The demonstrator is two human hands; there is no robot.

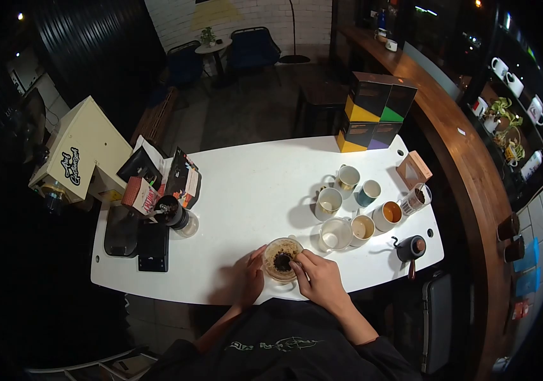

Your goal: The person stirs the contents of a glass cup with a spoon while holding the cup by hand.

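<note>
Two Hands at a Glass Cup

A big white table (pixel 239 174) fills the middle. Its near edge is partly hidden by the person's dark shirt (pixel 284 336). A cream machine (pixel 84 149) stands at the left end, and its lower part is lost in the dark. A stack of boxes (pixel 376 111) sits at the far right corner.

Both arms reach up from the bottom, with the upper arms inside the sleeves. The right hand (pixel 318 276) bends in over the right side of the cup, its knuckles up. Its thumb and fingers are bunched close together at the rim. I cannot tell what they pinch, if anything. The left hand (pixel 253 279) stands on its edge along the cup's left side, with its fingers pointing up and away. I cannot tell if it grips the cup or just leans on it.

The glass cup (pixel 271 267) is between the hands, near the table's front edge. The right fingers hide part of its rim. Inside is a dark patch (pixel 282 261), too small to make out well.
</note>
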